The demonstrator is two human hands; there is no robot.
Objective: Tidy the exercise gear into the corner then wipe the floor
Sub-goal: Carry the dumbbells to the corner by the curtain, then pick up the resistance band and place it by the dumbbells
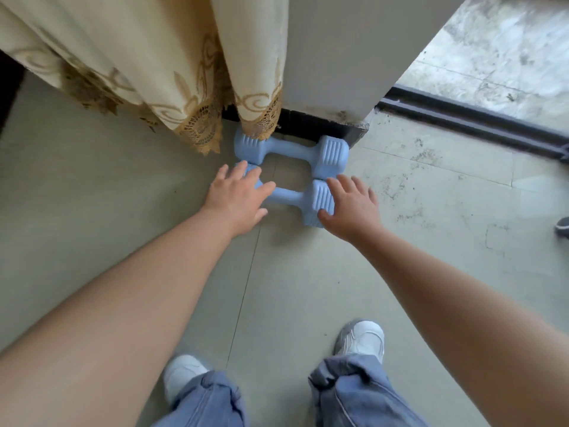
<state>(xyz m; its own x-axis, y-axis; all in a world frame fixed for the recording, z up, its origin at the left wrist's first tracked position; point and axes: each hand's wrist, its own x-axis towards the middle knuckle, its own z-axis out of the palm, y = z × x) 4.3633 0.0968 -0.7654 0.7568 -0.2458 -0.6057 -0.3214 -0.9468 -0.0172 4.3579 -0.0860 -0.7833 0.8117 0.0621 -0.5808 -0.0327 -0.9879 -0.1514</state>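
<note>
Two light blue dumbbells lie side by side on the grey tiled floor [277, 297] at the foot of a wall. The far dumbbell [292, 151] rests against the black skirting, its left head partly under the curtain hem. The near dumbbell [317, 201] lies parallel in front of it. My left hand [237, 198] covers the near dumbbell's left head with fingers spread and straight. My right hand [354, 204] lies with spread fingers against the right head, thumb at its front face.
A cream curtain [147, 63] with brown lace hem hangs at the left. The grey wall pillar [345, 57] ends at a corner beside a dark sliding-door track [468, 118]. My two shoes and jeans legs are at the bottom. Another dark shoe [562, 226] shows at the right edge.
</note>
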